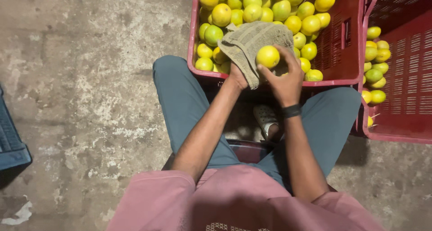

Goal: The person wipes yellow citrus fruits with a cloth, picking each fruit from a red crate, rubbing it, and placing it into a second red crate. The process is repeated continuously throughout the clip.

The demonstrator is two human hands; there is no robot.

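Concrete floor (90, 100) bears red crates (346, 55), blue crate (11, 141).

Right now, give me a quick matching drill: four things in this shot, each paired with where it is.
Things:
1. cloth
2. fruit
3. wristband
4. blue crate

Places:
A. on the right wrist
B. at the left edge of the floor
C. in the right hand
D. draped over the left hand, above the red crate

Pairs: 1-D, 2-C, 3-A, 4-B
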